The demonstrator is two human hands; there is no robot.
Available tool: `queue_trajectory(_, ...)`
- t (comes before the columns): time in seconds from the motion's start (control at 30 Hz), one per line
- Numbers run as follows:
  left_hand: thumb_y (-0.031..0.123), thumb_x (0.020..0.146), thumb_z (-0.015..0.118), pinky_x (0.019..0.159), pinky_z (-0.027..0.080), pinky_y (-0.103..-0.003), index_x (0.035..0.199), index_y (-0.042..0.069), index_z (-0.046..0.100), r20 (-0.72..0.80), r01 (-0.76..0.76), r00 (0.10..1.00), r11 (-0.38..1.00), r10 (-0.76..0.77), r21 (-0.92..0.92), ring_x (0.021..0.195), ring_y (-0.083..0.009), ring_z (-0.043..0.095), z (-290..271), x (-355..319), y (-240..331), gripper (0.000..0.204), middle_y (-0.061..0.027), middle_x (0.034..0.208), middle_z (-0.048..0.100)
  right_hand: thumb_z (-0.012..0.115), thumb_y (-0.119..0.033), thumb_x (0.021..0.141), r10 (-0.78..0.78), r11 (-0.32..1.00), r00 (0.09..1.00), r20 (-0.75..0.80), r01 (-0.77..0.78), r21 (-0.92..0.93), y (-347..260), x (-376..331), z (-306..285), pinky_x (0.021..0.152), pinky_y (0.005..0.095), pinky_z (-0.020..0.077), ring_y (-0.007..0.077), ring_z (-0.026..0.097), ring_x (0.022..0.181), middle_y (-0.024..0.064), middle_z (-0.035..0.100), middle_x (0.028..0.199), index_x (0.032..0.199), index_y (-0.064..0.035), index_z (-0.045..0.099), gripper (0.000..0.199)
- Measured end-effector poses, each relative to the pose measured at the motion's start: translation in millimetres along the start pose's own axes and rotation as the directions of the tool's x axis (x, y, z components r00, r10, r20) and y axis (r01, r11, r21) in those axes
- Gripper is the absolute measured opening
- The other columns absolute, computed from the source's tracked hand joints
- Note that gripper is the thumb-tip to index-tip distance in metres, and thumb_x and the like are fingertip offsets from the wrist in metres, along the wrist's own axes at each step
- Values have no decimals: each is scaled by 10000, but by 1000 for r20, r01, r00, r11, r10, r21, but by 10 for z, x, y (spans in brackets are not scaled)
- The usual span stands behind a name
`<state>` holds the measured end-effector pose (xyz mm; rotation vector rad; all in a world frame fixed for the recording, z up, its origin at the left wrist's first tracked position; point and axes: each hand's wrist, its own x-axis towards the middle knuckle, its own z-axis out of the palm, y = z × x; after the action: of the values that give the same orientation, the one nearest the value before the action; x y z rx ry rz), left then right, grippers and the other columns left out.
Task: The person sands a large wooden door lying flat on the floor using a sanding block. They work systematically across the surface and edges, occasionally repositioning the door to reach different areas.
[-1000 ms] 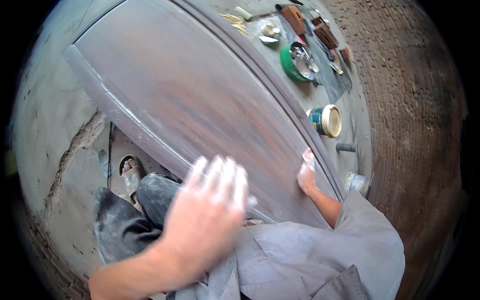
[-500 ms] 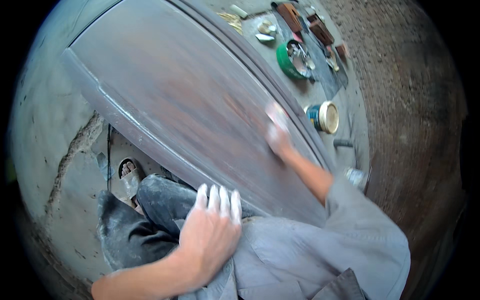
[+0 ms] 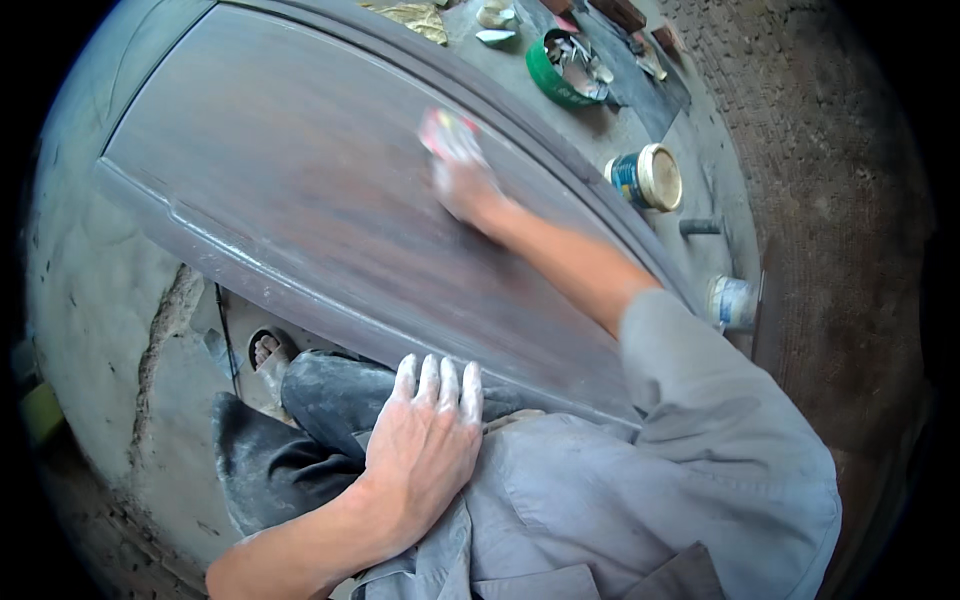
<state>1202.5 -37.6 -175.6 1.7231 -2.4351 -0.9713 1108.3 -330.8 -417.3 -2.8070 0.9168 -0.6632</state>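
Observation:
A large dark brown wooden panel (image 3: 290, 190) with a raised rim lies flat in front of me. My right hand (image 3: 462, 178) is stretched far out over it, pressing a small reddish pad (image 3: 446, 130) against the wood; the hand is motion-blurred. My left hand (image 3: 425, 445), dusted white on the fingers, rests flat with fingers together on my grey trouser leg below the panel's near edge, holding nothing.
Beyond the panel's far edge stand a green bowl (image 3: 560, 72) of small tools, a small tin with a cream lid (image 3: 648, 178), and a white can (image 3: 733, 301). My sandalled foot (image 3: 268, 352) is on the dusty concrete floor at the left.
My right hand has slid with the pad from the panel's near right edge up toward its far side. My left hand dropped from mid-air onto my leg.

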Motion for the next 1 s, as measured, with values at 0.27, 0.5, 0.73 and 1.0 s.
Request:
queue_trajectory(0.27, 282, 1013, 507, 1167, 355, -501, 1442, -51, 503, 4, 14, 1000, 1000, -14, 2, 1334, -369, 545, 70, -378, 108, 544, -256, 1375, 600, 408, 87, 915, 380, 922, 924, 44, -375, -94, 594, -2227, -1216, 1144, 447, 379, 400, 544, 1263, 245, 612, 1260, 1288, 75, 592, 416)
queue_trajectory(0.5, 335, 1031, 516, 1171, 358, -490, 1450, -68, 479, 14, -22, 1000, 1000, 22, -8, 1340, -372, 535, 191, 85, -23, 583, -254, 1386, 588, 569, 24, 835, 20, 1000, 998, -59, -21, -19, -355, 226, -92, 1092, 526, 385, 432, 544, 1229, 249, 595, 1267, 1235, 40, 595, 401)
queue_trajectory(0.73, 314, 1044, 457, 1186, 327, -517, 1472, -63, 466, 40, -34, 999, 999, 35, -16, 1368, -385, 515, 110, -196, 56, 570, -261, 1409, 577, 435, -37, 1002, 515, 854, 826, 230, -518, -52, 666, -2761, -1677, 1255, 397, 207, 306, 331, 1506, 203, 429, 1560, 1515, 57, 378, 524)
queue_trajectory(1.0, 309, 1021, 514, 1168, 354, -492, 1439, -59, 496, 4, 5, 1000, 1000, -5, -9, 1333, -367, 538, 138, 62, -5, 558, -248, 1360, 606, 515, -76, 909, 88, 983, 993, 74, -98, 157, -786, 262, 114, 1028, 503, 387, 381, 537, 1106, 208, 605, 1085, 1172, 0, 608, 289)
